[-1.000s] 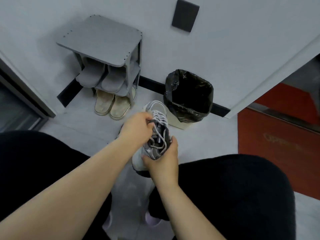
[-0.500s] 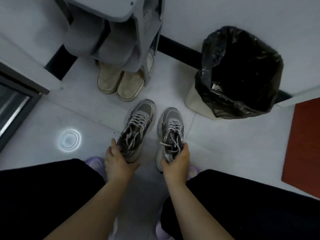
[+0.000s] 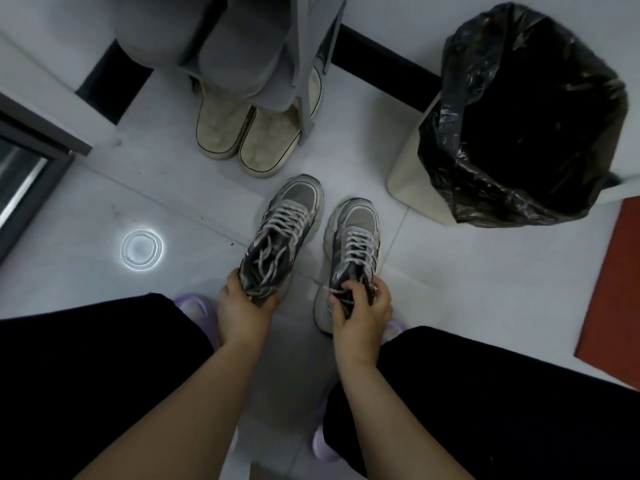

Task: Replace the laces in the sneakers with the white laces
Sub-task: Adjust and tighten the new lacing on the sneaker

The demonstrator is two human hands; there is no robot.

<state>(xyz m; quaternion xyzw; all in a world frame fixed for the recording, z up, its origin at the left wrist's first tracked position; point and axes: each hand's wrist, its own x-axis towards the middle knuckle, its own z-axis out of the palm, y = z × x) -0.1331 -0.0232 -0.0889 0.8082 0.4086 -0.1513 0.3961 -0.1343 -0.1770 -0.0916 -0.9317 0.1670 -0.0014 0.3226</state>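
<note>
Two grey mesh shoes stand side by side, just apart, on the glossy pale floor [image 3: 450, 271] in my head view, toes pointing away from me: the left sneaker [image 3: 282, 233] and the right sneaker [image 3: 353, 244]. Both have chunky off-white soles and pale flat laces [image 3: 287, 216] crossed up the front, with loose ends tangled over the dark openings.

My left hand [image 3: 242, 313] grips the left sneaker's heel, fingers curled round it. I cannot tell whether that heel is off the floor. My right hand [image 3: 360, 317] curls over the right sneaker's collar, hiding its heel. A lace end runs under the fingers, but whether they pinch it is hard to make out.

Beyond the toes, two beige slippers [image 3: 242, 133] with dark-edged soles sit half under a grey rack [image 3: 304, 81], whose top is cut off. To the right stands a cream bin [image 3: 412, 168] lined with a crinkled black bag [image 3: 519, 98]. A red mat [image 3: 613, 289] is cropped at the edge. Black-clad legs [image 3: 86, 375] fill the bottom.
</note>
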